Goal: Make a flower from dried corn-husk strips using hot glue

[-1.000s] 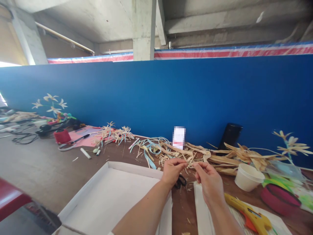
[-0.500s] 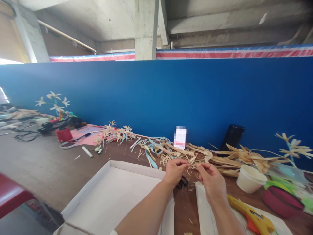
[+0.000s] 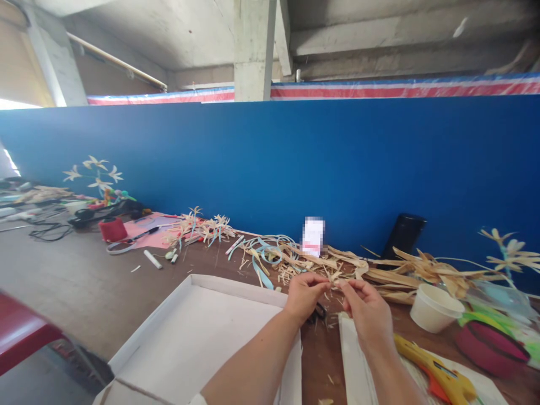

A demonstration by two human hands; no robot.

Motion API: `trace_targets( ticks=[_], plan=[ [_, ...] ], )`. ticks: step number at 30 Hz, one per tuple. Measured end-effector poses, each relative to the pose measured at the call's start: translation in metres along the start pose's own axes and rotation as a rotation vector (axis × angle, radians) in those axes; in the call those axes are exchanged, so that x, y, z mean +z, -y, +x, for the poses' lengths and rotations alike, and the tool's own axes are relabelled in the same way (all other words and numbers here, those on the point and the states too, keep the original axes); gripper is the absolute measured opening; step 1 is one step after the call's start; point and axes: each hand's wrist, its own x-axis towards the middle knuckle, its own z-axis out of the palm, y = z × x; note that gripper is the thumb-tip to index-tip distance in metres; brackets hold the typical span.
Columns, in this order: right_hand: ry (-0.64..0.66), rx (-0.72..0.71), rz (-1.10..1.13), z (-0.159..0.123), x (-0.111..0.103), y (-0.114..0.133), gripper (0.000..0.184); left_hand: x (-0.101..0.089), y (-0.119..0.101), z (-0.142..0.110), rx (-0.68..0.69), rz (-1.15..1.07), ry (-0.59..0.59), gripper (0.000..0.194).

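My left hand [image 3: 304, 295] is closed in a pinch, thumb against fingers, over the table's litter of dried strips. Facing it, my right hand [image 3: 366, 306] pinches too, its fingertips almost meeting the left ones. Whatever lies between the fingertips is too small to make out against the pale scraps behind. Dried tan husk strips [image 3: 394, 277] spread behind and to the right of the hands. Light blue ribbon [image 3: 270, 253] curls among the scraps to the left. Black scissors [image 3: 318, 312] lie partly hidden under my left wrist.
A white box lid [image 3: 185, 337] covers the near table. On the right are a yellow glue gun [image 3: 439, 368], a white cup [image 3: 436, 308] and a dark pink bowl-like container [image 3: 491, 349]. A blue partition [image 3: 253, 163] stands behind. Small husk flowers [image 3: 219, 226] lie at left.
The hands have drawn slightly closer at the fingertips, both still pinching. The whole view has shifted a little; the table things appear unmoved.
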Motion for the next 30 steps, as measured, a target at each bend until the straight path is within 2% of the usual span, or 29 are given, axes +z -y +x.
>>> trace_targets(
  ticks=[7,13,30],
  plan=[
    [0.025,0.048,0.122,0.0022,-0.0007,-0.0050,0.033,0.0003,-0.0022,-0.0011,0.031,0.011,0.016,0.018],
    [0.027,0.075,0.200,0.0019,0.0016,-0.0002,0.033,0.0011,-0.0009,-0.0002,0.012,0.003,0.023,0.024],
    [0.025,0.075,0.205,0.0049,-0.0016,-0.0016,0.031,-0.0002,0.0030,-0.0001,-0.025,-0.004,0.054,0.022]
  ],
)
